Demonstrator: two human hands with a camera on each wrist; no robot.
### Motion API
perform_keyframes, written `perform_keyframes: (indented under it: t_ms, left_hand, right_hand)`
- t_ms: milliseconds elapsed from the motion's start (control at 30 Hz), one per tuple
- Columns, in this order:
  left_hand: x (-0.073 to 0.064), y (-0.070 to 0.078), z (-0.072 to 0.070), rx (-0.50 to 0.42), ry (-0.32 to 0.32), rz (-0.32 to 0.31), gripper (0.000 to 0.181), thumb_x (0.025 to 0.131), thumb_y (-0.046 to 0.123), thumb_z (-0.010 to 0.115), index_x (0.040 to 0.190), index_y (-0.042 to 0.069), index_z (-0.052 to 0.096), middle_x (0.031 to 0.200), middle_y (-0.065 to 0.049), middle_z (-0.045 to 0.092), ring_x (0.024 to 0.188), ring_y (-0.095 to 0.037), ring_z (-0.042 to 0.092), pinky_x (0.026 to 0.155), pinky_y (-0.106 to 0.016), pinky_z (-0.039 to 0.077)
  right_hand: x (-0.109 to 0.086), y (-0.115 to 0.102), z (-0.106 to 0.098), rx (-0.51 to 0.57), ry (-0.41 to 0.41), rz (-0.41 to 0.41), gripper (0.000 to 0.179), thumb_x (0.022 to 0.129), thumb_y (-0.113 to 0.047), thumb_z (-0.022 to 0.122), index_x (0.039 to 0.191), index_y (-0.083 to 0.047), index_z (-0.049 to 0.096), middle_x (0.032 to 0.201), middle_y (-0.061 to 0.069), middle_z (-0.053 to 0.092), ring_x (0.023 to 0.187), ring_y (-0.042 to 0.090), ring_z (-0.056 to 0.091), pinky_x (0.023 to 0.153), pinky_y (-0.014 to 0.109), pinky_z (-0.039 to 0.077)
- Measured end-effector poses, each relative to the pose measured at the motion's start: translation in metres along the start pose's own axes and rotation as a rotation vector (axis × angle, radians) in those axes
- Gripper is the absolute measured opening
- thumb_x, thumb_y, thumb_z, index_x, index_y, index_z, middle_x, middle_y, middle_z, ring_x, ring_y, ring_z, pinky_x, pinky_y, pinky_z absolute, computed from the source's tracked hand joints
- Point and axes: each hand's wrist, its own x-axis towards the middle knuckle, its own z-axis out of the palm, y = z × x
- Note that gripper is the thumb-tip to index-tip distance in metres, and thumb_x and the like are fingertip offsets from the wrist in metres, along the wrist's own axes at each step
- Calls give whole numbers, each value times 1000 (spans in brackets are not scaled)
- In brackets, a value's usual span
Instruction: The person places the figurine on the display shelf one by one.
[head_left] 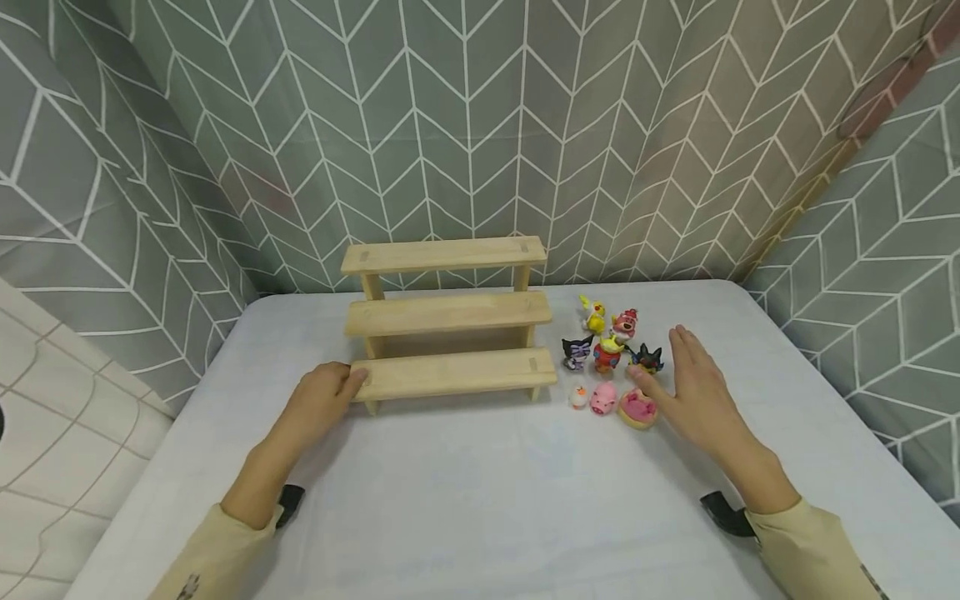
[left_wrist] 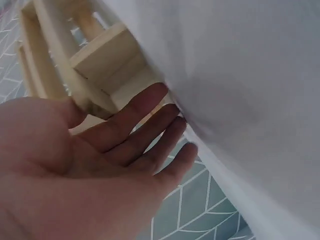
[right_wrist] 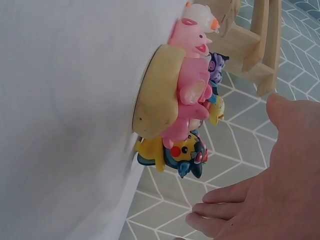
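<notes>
A three-tier wooden display shelf (head_left: 450,375) stands on the white table. My left hand (head_left: 318,400) holds the left end of its lowest step, thumb on top and the index finger by the underside; in the left wrist view the hand (left_wrist: 100,145) shows its other fingers fairly straight. My right hand (head_left: 693,396) is held flat beside the toy figurines, thumb apart, holding nothing. Nearest it are a pink figure in a tan ring (head_left: 638,408) and a dark-eared yellow figure (head_left: 647,360). A pink pig (head_left: 603,398) and a small white bird figure (head_left: 578,397) sit alongside.
Behind the front toys stand a purple-and-black figure (head_left: 577,352), a yellow-topped figure in red (head_left: 608,354), a red bear-like figure (head_left: 624,324) and a yellow figure (head_left: 593,316). Patterned grey curtain (head_left: 465,125) surrounds the table (head_left: 480,500) at the back and sides.
</notes>
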Motion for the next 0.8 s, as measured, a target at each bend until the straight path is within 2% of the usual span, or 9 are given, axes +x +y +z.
perform_keyframes:
  t_ms: [67,133,233,333,433,533,667,800]
  left_hand:
    - [-2,-2,1,-34,4,-33,44,113,30,52,110,-10,71,105,-22,69,96,-35,62,82,-51,51]
    - [-4,-5,2,-68,-1,-49,50,113,35,50,122,-12,68,120,-28,68,112,-43,64,93,-58,51]
    - [-7,-12,1,-125,-13,-50,57,113,42,49,132,-10,65,137,-31,62,132,-51,55,107,-65,44]
    - [-8,-18,0,-190,-15,-59,59,111,46,50,134,-6,65,141,-28,61,139,-50,51,112,-66,40]
    - [-8,-23,1,-262,-10,-73,56,110,46,54,131,-3,68,138,-24,65,136,-45,54,111,-62,42]
    - [-7,-26,4,-348,-25,-101,53,110,45,55,131,-2,69,133,-20,68,128,-35,58,106,-49,47]
    - [-7,-28,7,-445,-54,-138,53,110,45,55,132,-1,69,125,-12,68,115,-22,51,95,-26,43]
    - [-7,-31,9,-499,-70,-156,54,109,47,55,133,1,69,120,-8,65,111,-18,48,91,-20,41]
  right_hand:
    - [0,-1,0,1,1,-2,100,105,-56,58,161,14,15,165,39,17,152,59,20,117,75,21]
    - [1,-1,1,6,-6,0,99,105,-56,58,161,14,16,165,39,18,152,59,21,117,74,23]
    - [1,-3,0,21,-36,22,99,105,-57,57,161,14,15,166,39,18,152,58,21,117,74,24]
    - [0,-5,-1,36,-59,50,99,105,-58,56,161,13,16,165,39,20,151,58,23,116,74,25]
    - [0,-6,-3,37,-61,66,97,105,-59,56,160,13,22,162,39,26,149,59,27,115,74,27]
    - [0,-8,-4,33,-57,72,93,105,-59,56,157,14,29,158,40,33,145,59,33,114,73,29]
    - [0,-8,-6,30,-67,86,90,104,-60,55,153,14,37,152,39,41,140,60,40,111,73,33]
    - [-1,-7,-8,26,-68,117,89,104,-62,55,149,14,42,145,38,51,133,58,48,105,72,40]
